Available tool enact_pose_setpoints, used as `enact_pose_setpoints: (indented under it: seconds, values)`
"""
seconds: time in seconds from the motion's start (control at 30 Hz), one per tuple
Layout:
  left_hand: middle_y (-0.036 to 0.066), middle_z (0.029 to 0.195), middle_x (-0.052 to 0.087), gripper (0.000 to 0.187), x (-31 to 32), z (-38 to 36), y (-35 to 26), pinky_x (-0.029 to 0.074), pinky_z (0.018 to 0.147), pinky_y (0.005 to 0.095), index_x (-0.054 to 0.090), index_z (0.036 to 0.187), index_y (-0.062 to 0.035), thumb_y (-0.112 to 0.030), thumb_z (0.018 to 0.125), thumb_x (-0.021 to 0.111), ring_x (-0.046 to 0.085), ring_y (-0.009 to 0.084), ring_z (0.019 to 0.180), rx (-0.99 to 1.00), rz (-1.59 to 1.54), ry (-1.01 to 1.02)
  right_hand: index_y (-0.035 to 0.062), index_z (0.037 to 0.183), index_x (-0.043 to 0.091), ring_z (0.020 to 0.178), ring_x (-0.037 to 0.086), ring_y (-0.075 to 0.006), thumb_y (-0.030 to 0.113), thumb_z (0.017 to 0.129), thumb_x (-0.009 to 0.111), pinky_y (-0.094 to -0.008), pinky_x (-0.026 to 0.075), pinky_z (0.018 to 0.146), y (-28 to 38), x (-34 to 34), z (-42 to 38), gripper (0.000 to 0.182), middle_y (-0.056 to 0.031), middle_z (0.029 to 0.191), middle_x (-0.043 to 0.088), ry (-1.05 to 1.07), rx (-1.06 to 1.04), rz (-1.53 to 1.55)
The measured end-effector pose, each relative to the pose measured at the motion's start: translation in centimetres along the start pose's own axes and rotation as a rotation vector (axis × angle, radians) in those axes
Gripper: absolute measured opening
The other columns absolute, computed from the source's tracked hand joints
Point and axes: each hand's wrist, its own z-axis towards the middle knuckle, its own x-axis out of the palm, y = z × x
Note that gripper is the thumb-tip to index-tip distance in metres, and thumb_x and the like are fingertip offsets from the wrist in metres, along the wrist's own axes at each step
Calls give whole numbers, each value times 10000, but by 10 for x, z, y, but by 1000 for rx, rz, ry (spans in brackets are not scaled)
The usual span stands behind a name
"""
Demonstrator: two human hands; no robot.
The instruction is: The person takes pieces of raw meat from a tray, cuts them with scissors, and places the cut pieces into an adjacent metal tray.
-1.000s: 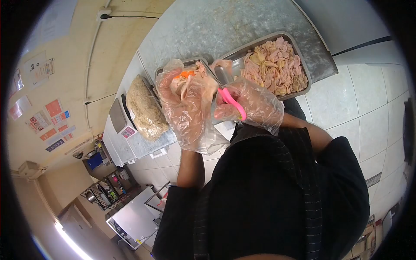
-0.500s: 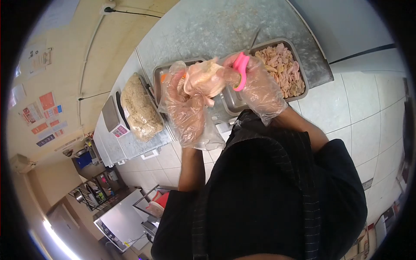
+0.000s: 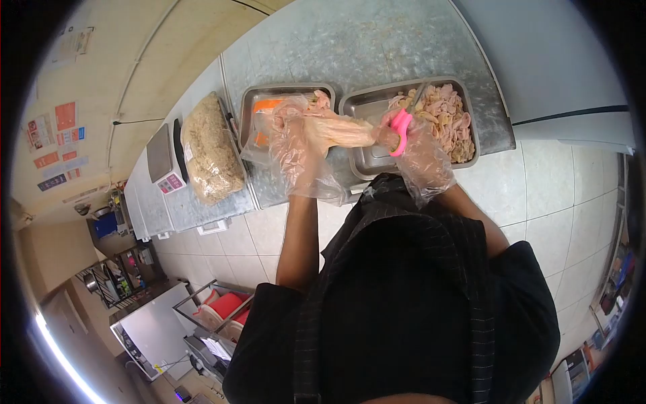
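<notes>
The left hand [image 3: 296,145] closes around 1 end of 1 strip of raw meat [image 3: 346,132], pale pink, soft and wrinkled, which spans to the right hand [image 3: 427,161]. That hand grips 1 pair of scissors [image 3: 402,121] with smooth pink handles, blades pointing away from the body; whether its fingertips also pinch the strip, I cannot tell. 2 crinkled clear plastic gloves [image 3: 326,190] cover both hands. Below the grip sit 2 rectangular metal trays [image 3: 367,87], the right bearing a heap of limp pieces [image 3: 444,111], too many to count. Left of the grip lie 1 plump bag of coarse beige crumbs [image 3: 210,155] and 1 flat scale [image 3: 159,155].
</notes>
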Motion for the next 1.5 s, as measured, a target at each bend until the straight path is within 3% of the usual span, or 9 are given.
enact_pose_setpoints:
  seconds: [0.1,0.17,0.2,0.27,0.4,0.53,0.73,1.33,1.5]
  values:
    - [72,1013,554,151,6,0,-8,449,762,254,532,1032,-6,-73,900,559,542,147,881,27,-43,36,40,939,605,702,538,-73,256,862,682,-246,450,656,-1,-8,-4,241,-31,776,593,186,23,6]
    - [72,1013,554,152,10,1,-12,448,763,254,531,1034,-7,-74,901,560,541,147,881,40,-57,55,54,1016,595,786,577,-106,346,907,625,-230,474,738,8,-11,-12,314,-39,861,617,393,279,48]
    - [71,1013,553,152,11,2,-13,448,763,254,531,1035,-8,-75,901,560,541,147,881,48,-60,63,54,1016,595,786,577,-106,346,907,625,-230,474,738,8,-9,-16,314,-39,861,617,390,279,53]
    - [70,1013,553,154,13,4,-14,448,764,255,530,1037,-9,-76,902,561,541,146,882,61,-58,76,37,1078,593,780,582,-106,424,939,547,-231,473,723,8,-3,-23,414,-48,875,620,669,405,19]
    - [69,1012,552,156,16,-2,-13,448,765,256,528,1041,-12,-78,904,562,540,146,883,104,-48,108,51,1047,617,694,535,-79,508,939,499,-227,435,613,-8,21,-27,484,-34,837,608,857,341,50]
    - [67,1012,551,158,13,-13,-4,447,767,256,526,1045,-14,-80,906,564,539,145,883,138,-49,142,53,995,631,617,474,-73,485,933,531,-235,386,554,9,28,-18,447,4,691,517,728,271,16]
    - [65,1011,550,161,0,-26,13,447,769,257,523,1051,-18,-83,909,566,538,144,885,148,-44,167,38,894,667,661,480,-67,473,871,641,-237,386,572,7,35,-21,436,11,701,555,522,90,153]
    - [57,1010,547,172,-8,-27,-1,445,775,261,514,1068,-30,-92,918,572,534,140,888,149,-4,122,-17,865,661,618,487,-96,392,827,723,-282,402,560,24,27,-5,415,-41,660,574,583,-45,118]
    - [55,1009,545,176,-12,-26,-6,444,777,262,512,1073,-34,-94,920,574,533,139,890,154,7,114,5,820,634,609,475,-77,404,831,714,-261,391,546,18,22,-5,407,-12,646,541,654,48,125]
